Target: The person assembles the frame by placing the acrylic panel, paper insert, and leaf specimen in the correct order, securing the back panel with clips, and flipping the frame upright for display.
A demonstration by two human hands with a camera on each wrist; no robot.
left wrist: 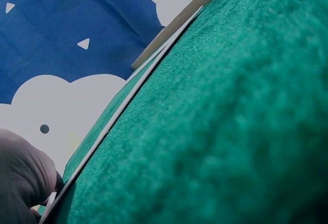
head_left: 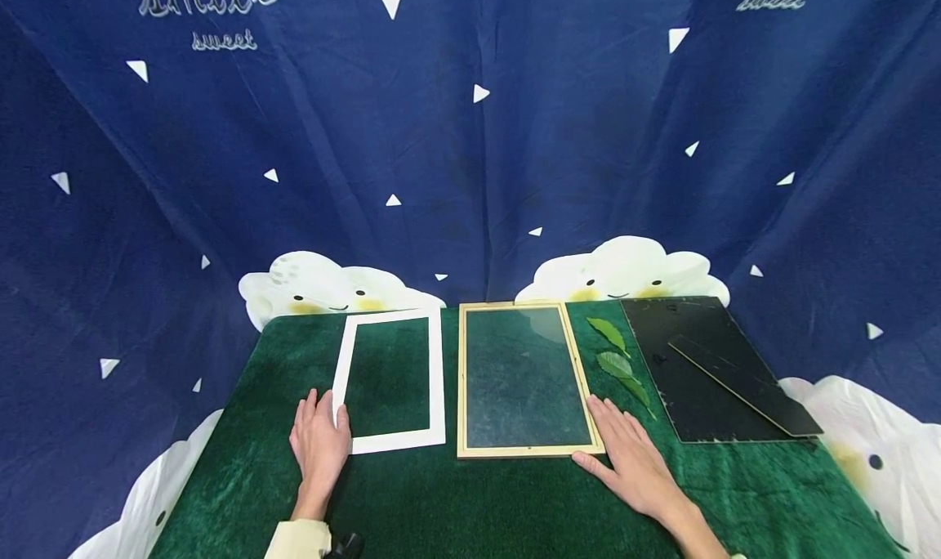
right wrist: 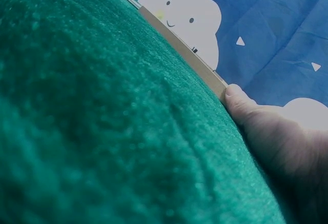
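At the left lies a white picture-frame mat (head_left: pixel 437 379), a flat rectangular border with a cut-out middle. My left hand (head_left: pixel 321 438) pinches its left edge near the lower corner, the thumb over the white strip and the other fingers along the outer side. In the middle, a light wooden picture frame (head_left: pixel 461 379) lies flat with a clear pane (head_left: pixel 524 387) inside it. My right hand (head_left: pixel 632 461) rests against its lower right corner, fingers straight along the right side. The right thumb touches the near edge; the right wrist view shows it at the frame's corner (right wrist: pixel 218 80).
Green leaves (head_left: pixel 616 365) lie between the wooden frame and a black backing board (head_left: pixel 665 379) with a stand leg (head_left: pixel 742 383) at the right. Beneath everything is a green velvety cloth (head_left: pixel 485 506). A blue curtain (head_left: pixel 470 150) with clouds and triangles rises behind.
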